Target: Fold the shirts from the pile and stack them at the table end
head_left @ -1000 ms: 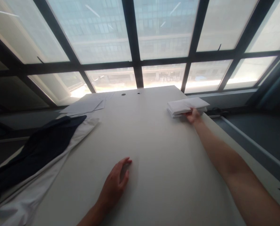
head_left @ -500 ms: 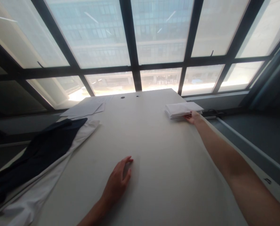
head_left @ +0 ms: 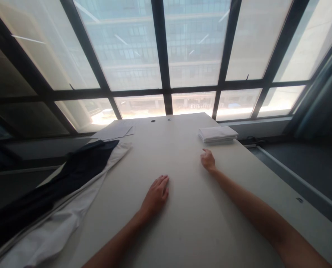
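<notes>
A folded white cloth (head_left: 218, 134) lies flat at the right edge of the white table (head_left: 179, 230). Just in front of it is my right hand (head_left: 208, 160), apart from the cloth and holding nothing, its fingers loosely bent and partly hidden. My left hand (head_left: 156, 193) rests palm down over the middle of the table, fingers stretched out and empty. Along the left side lie dark trousers (head_left: 84, 163), spread over a white or pale garment (head_left: 68, 223) whose near end runs out of view.
Sheets of paper (head_left: 114, 131) lie at the far left of the table. Two small round holes, one of them a dark grommet (head_left: 153, 121), are near the far edge. Large framed windows stand behind, and a curtain (head_left: 316, 93) hangs at the right.
My right hand has let go of the folded white cloth and drawn back to the left and nearer. My left hand has shifted slightly forward and right. The view has turned a little left.
</notes>
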Available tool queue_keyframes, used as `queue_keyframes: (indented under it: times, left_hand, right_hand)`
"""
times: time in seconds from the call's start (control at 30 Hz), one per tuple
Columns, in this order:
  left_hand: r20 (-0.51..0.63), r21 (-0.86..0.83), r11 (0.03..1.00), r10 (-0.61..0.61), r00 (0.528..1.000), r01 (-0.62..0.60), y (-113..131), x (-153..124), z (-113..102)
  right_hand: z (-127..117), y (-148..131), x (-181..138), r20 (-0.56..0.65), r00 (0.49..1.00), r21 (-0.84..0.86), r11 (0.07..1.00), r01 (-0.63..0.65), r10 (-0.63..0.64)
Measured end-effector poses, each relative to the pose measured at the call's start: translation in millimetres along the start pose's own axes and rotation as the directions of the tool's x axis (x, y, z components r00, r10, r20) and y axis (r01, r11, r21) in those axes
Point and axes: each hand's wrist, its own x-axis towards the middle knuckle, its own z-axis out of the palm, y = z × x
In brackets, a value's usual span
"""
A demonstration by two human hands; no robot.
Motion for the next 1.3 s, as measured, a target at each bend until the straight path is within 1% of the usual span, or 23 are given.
queue_keyframes:
  times: [0.07, 0.13, 0.23, 0.3, 0.37, 0.43, 0.5, 0.6, 0.63, 0.67, 0.73, 0.8, 0.9, 1.17, 1.3]
  left_hand:
    - [0.034, 0.058, 0.998, -0.023, 0.999, 0.021, 3, 0, -2]
    - [0.063, 0.101, 0.994, -0.053, 0.997, 0.046, 4, 1, -5]
    - [0.084, 0.15, 0.985, -0.1, 0.991, 0.087, 2, 3, -9]
    - [0.079, 0.175, 0.979, -0.121, 0.989, 0.106, -1, 4, -10]
    - [0.07, 0.188, 0.975, -0.133, 0.989, 0.118, -3, 5, -10]
    - [0.064, 0.188, 0.975, -0.129, 0.989, 0.115, -5, 4, -10]
    - [0.063, 0.181, 0.978, -0.117, 0.991, 0.104, -5, 4, -9]
    - [0.06, 0.163, 0.982, -0.102, 0.993, 0.091, -5, 2, -8]
    - [0.059, 0.158, 0.983, -0.1, 0.993, 0.09, -5, 2, -8]
    - [0.057, 0.154, 0.984, -0.098, 0.994, 0.088, -5, 2, -8]
    - [0.059, 0.148, 0.986, -0.091, 0.994, 0.082, -5, 1, -8]
    - [0.067, 0.146, 0.987, -0.085, 0.994, 0.075, -6, 1, -7]
    - [0.072, 0.146, 0.987, -0.073, 0.995, 0.062, -7, 0, -7]
    - [0.075, 0.131, 0.99, -0.056, 0.996, 0.045, -9, -1, -8]
    - [0.077, 0.128, 0.991, -0.05, 0.996, 0.039, -11, -1, -8]
  right_hand:
    - [11, -12, -23, 0.133, 0.987, -0.199, 0.973, 0.117, -0.092]
    - [20, -23, -41, 0.25, 0.959, -0.375, 0.9, 0.221, -0.132]
    - [30, -39, -66, 0.356, 0.928, -0.546, 0.781, 0.304, -0.113]
    - [36, -48, -81, 0.421, 0.901, -0.61, 0.702, 0.369, -0.107]
    - [41, -55, -98, 0.465, 0.875, -0.6, 0.68, 0.422, -0.133]
    - [45, -60, -114, 0.518, 0.838, -0.562, 0.67, 0.484, -0.171]
    - [48, -63, -127, 0.597, 0.768, -0.483, 0.661, 0.574, -0.232]
    - [51, -64, -138, 0.704, 0.622, -0.321, 0.627, 0.71, -0.343]
    - [52, -64, -140, 0.724, 0.583, -0.282, 0.614, 0.738, -0.368]
    - [52, -63, -140, 0.739, 0.553, -0.253, 0.603, 0.756, -0.384]
    - [53, -62, -138, 0.757, 0.519, -0.222, 0.591, 0.776, -0.398]
    - [54, -60, -136, 0.762, 0.5, -0.201, 0.582, 0.788, -0.413]
    - [55, -57, -132, 0.759, 0.485, -0.181, 0.574, 0.798, -0.435]
    - [57, -54, -132, 0.743, 0.496, -0.183, 0.577, 0.796, -0.449]
    - [58, -51, -130, 0.734, 0.492, -0.174, 0.572, 0.802, -0.467]
